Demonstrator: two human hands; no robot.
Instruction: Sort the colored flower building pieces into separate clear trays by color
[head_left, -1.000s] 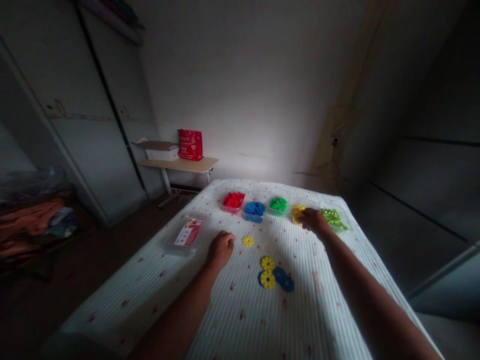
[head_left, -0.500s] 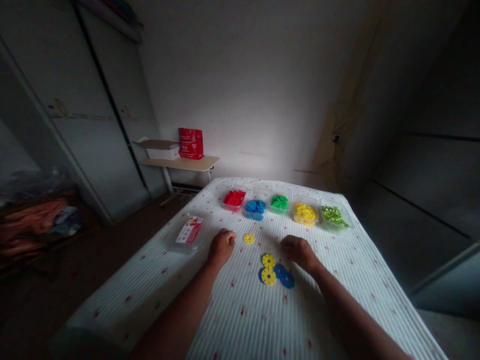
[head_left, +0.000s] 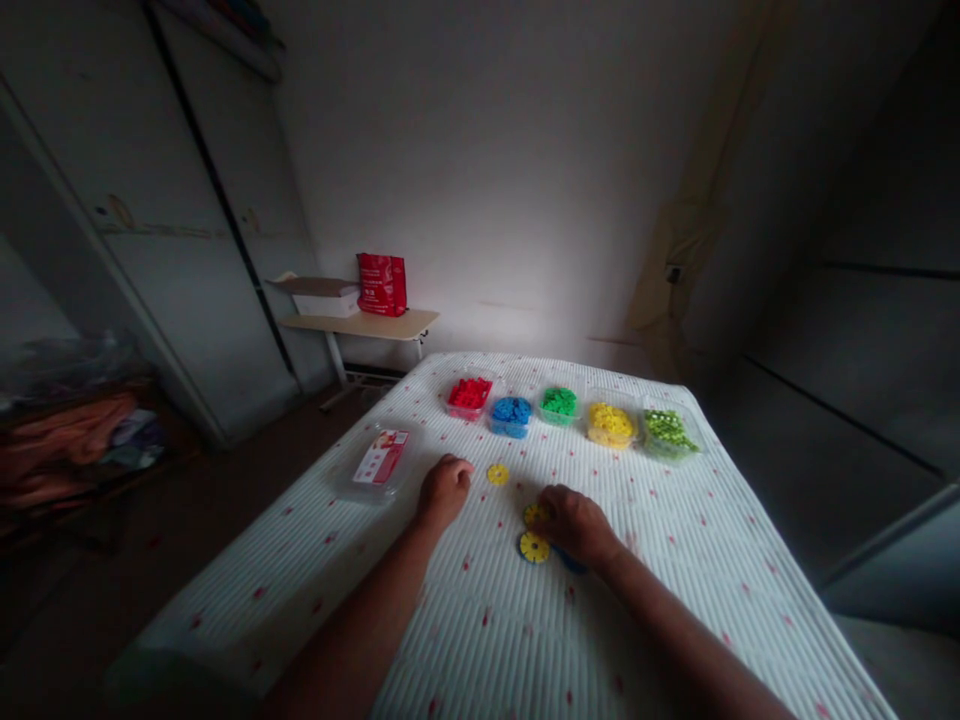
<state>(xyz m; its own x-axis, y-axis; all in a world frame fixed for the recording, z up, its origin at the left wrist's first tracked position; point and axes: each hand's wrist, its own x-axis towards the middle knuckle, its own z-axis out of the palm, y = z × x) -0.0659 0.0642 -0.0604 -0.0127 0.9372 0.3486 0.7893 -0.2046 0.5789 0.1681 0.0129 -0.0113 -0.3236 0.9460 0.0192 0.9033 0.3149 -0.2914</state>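
My left hand [head_left: 446,490] rests closed on the table cover; whatever its curled fingers hold, if anything, is hidden. Just right of it a single yellow notched disc [head_left: 497,474] lies flat. My right hand [head_left: 577,522] is over a small pile of discs, its fingertips pinching the edge of the upper yellow notched disc [head_left: 534,515]. Nearer to me, another yellow notched disc [head_left: 534,547] overlaps a blue one beneath. More blue discs [head_left: 571,562] are mostly covered by my right hand.
Clear tubs hold red [head_left: 470,394], blue [head_left: 511,415], green [head_left: 558,403], yellow [head_left: 610,422] and light green pieces [head_left: 667,432] across the table's far part. A clear box with a pink label [head_left: 381,458] stands left. Behind, a side table [head_left: 375,325] bears a red bag [head_left: 382,284].
My right hand has moved left and nearer to me, from beside the pile onto the upper yellow disc, covering most of the blue discs. My left hand has stayed in place.
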